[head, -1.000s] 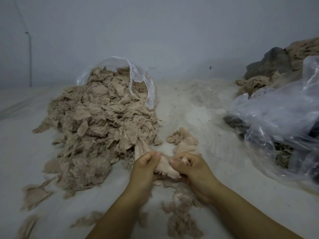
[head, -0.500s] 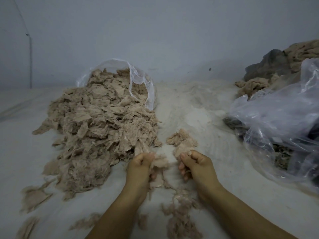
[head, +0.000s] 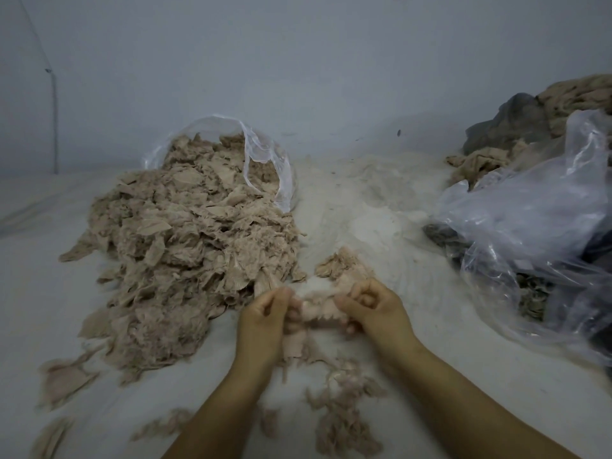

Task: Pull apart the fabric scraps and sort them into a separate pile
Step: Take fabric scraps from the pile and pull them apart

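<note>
A big heap of beige fabric scraps (head: 185, 246) spills from a clear plastic bag (head: 265, 167) at the left. My left hand (head: 265, 323) and my right hand (head: 374, 309) are close together in front of it, both pinching one pale pink scrap (head: 319, 309) stretched between them. A strip of that scrap hangs down below my left hand. Just beyond my hands lies a small clump of scraps (head: 341, 265). Torn, frayed pieces (head: 341, 415) lie on the floor between my forearms.
A large crumpled clear plastic bag (head: 530, 233) holding dark fabric fills the right side. Behind it are more beige and grey cloth heaps (head: 563, 111). Loose scraps (head: 66, 379) lie at the lower left. A white sheet (head: 364, 200) covers the floor, and a wall stands behind.
Half a second ago my hands were apart, each with a piece. Now they have come back together and both hold one scrap between them.
</note>
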Motion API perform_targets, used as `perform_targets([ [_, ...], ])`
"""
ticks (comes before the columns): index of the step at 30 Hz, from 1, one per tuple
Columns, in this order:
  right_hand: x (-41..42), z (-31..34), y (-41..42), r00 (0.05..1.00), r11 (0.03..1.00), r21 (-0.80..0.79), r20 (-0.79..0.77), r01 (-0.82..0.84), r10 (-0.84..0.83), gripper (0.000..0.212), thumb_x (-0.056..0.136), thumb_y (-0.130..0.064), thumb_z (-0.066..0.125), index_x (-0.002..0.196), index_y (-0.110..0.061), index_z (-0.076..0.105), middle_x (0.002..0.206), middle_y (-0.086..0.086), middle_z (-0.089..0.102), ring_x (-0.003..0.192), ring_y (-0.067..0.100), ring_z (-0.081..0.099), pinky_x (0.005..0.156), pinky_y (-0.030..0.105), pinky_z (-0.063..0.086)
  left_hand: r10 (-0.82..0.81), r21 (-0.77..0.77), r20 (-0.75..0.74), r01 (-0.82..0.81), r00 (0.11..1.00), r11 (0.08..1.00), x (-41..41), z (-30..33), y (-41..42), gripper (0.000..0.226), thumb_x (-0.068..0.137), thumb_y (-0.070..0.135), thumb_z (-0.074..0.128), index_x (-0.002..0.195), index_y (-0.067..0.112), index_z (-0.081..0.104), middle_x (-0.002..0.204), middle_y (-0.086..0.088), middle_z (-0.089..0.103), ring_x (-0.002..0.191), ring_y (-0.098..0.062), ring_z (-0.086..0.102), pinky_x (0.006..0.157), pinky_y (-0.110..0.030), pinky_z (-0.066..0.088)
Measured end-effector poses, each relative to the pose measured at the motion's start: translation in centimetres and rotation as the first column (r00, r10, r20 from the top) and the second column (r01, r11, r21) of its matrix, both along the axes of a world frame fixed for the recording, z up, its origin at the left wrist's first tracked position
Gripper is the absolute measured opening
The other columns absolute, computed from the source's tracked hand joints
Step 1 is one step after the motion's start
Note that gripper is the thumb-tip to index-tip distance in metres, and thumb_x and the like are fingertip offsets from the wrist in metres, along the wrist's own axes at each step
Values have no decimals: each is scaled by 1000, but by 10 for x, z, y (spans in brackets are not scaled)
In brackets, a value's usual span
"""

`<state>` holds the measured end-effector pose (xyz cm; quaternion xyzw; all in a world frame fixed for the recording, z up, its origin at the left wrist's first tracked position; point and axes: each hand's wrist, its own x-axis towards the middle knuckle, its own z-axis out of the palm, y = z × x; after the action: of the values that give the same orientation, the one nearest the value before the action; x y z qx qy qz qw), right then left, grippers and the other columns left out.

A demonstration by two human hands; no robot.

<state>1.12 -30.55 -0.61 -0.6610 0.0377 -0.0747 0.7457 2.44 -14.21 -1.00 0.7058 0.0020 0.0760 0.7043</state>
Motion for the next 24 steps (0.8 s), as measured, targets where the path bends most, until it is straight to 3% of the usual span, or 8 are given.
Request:
perform_targets([
  [2,7,-1,-14,986,982,-93,-27,163,-166,17,84,-7,69,78,-12,54,72,7,61,51,14,59,55,29,51,176,181,38,-180,984,967,7,-2,11,11,92,25,58,94,15,63,96,-4,66,81,-17,59,73,-28,48],
  [5,11,-7,-28,949,754,-593,58,283,-310,8,86,-19,65,87,-25,59,101,-3,44,89,11,52,72,22,39,233,433,-14,-204,972,878,14,-5,26,51,81,29,72,123,17,46,119,-5,53,106,-23,53,92,-40,46],
  [9,11,-12,-17,996,532,-844,91,67,18,21,96,-20,51,107,-16,69,113,0,61,108,19,52,86,16,36,120,498,-93,-58,988,865,15,-7,27,65,77,24,76,131,16,39,90,4,59,80,-10,58,65,-24,44],
  [11,10,-12,-13,998,371,-928,39,19,49,31,100,-23,42,127,-22,59,130,-3,52,124,20,41,102,26,28,78,284,-160,-30,984,958,16,-5,27,46,82,12,71,121,8,49,87,-3,67,76,-14,64,61,-23,48],
  [15,-2,-1,0,996,788,-616,66,-1,52,37,92,-46,52,78,-16,68,82,1,68,81,17,61,73,25,44,-255,-403,-303,118,918,907,13,8,26,23,81,-6,60,103,-6,63,93,-22,71,78,-27,71,62,-33,59],
  [18,-11,2,12,961,939,-230,-162,-256,223,46,70,-64,62,66,-19,68,71,1,69,66,12,63,63,21,50,-387,-482,-290,216,875,849,6,14,21,35,70,-4,62,104,-6,62,99,-26,69,84,-31,70,75,-41,59],
  [21,-9,0,16,938,950,108,-158,-293,308,35,66,-38,76,78,-8,64,78,12,67,69,21,65,61,29,55,-460,-490,-276,288,844,822,0,15,13,42,69,-5,61,110,-6,60,106,-27,66,95,-35,66,86,-45,54],
  [24,-9,0,15,962,958,153,-90,-244,259,31,69,-20,77,89,0,64,88,24,67,75,29,63,63,34,54,-447,-512,-280,262,849,818,0,14,9,45,72,0,61,116,-7,56,112,-28,64,107,-38,60,96,-51,46],
])
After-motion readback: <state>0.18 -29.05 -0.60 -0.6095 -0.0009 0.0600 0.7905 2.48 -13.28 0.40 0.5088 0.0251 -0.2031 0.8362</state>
